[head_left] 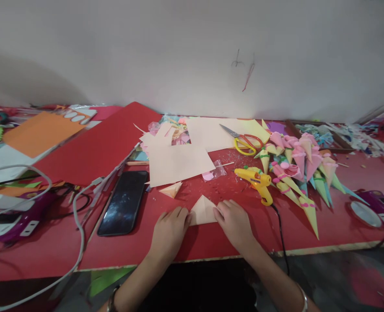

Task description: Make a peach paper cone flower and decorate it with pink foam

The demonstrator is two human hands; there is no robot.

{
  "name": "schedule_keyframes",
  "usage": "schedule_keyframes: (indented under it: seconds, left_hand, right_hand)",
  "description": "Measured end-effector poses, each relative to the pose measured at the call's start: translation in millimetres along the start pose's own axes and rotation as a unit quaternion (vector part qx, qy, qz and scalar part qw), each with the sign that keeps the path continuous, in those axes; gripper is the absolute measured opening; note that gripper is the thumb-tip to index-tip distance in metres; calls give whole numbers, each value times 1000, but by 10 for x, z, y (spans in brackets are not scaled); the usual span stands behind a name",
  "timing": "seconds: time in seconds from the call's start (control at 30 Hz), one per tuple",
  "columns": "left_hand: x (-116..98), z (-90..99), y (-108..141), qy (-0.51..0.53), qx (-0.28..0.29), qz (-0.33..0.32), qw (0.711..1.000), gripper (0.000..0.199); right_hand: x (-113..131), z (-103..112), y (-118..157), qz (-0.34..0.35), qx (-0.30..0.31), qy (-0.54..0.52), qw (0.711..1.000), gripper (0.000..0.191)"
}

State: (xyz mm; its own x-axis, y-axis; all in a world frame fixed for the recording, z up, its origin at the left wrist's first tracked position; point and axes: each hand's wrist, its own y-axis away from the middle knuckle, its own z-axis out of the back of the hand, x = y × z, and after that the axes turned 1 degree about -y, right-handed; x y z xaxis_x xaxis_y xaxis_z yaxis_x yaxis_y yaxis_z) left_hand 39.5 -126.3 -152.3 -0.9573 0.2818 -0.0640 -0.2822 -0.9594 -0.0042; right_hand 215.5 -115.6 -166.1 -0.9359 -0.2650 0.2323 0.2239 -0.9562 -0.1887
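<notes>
A folded cream paper triangle (pixel 203 210) lies on the red table near its front edge, its peak pointing away from me. My left hand (pixel 171 229) holds its left corner, fingers pressed together. At the right corner, my right hand (pixel 233 222) pinches the paper between thumb and fingers. Just beyond my left hand is a small folded peach paper piece (pixel 171 190). Larger cream sheets (pixel 179 164) lie farther back. A yellow glue gun (pixel 255 181) rests beyond my right hand, its black cord running to the front edge.
A black phone (pixel 123 203) lies left of my hands. Scissors (pixel 242 139) sit on sheets at the back. Several colored paper cones (pixel 297 162) are piled right. Red card (pixel 101 149), a white cable (pixel 78 216) and a purple tool (pixel 26 219) occupy the left.
</notes>
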Motion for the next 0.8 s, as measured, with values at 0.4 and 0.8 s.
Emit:
schedule_keyframes:
  seconds: [0.4,0.8]
  left_hand:
    - [-24,37,-18,-62,18,-14,998,21]
    - [51,4,-40,-47,8,-28,998,22]
  right_hand:
    - [33,8,-72,-14,21,27,999,24]
    - [53,-9,-77,-19,20,42,999,24]
